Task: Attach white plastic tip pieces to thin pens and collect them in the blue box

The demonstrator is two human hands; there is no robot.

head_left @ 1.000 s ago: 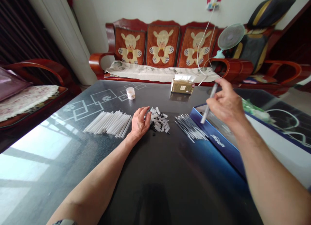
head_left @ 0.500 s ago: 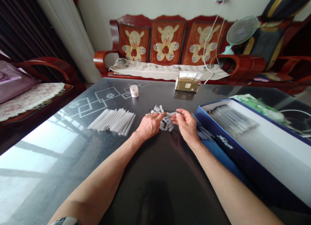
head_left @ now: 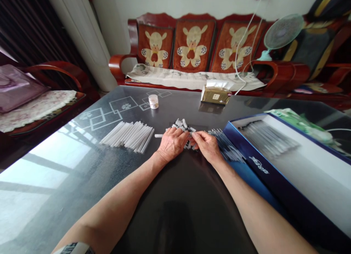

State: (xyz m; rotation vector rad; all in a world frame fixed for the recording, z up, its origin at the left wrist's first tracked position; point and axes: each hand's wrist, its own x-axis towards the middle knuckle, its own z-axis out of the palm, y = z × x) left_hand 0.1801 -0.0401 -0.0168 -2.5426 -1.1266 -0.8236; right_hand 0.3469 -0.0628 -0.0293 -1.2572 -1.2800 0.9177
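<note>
Head view: 2 hands (head_left: 172, 144) (head_left: 208, 147), 1 pile (head_left: 181, 127)

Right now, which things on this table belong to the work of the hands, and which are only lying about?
Work: left hand, right hand, small white-and-black pieces, white tubes, thin rods, blue box.
Lying about: small white jar, gold packet.

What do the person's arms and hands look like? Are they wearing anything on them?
Both arms are bare: no sleeve covers the left forearm or the right forearm. The left hand and right hand wear no gloves. At the bottom edge of the view, the left arm has a white-and-dark patterned band, cut off, so I cannot tell whether it is a strap or a cuff.
</note>
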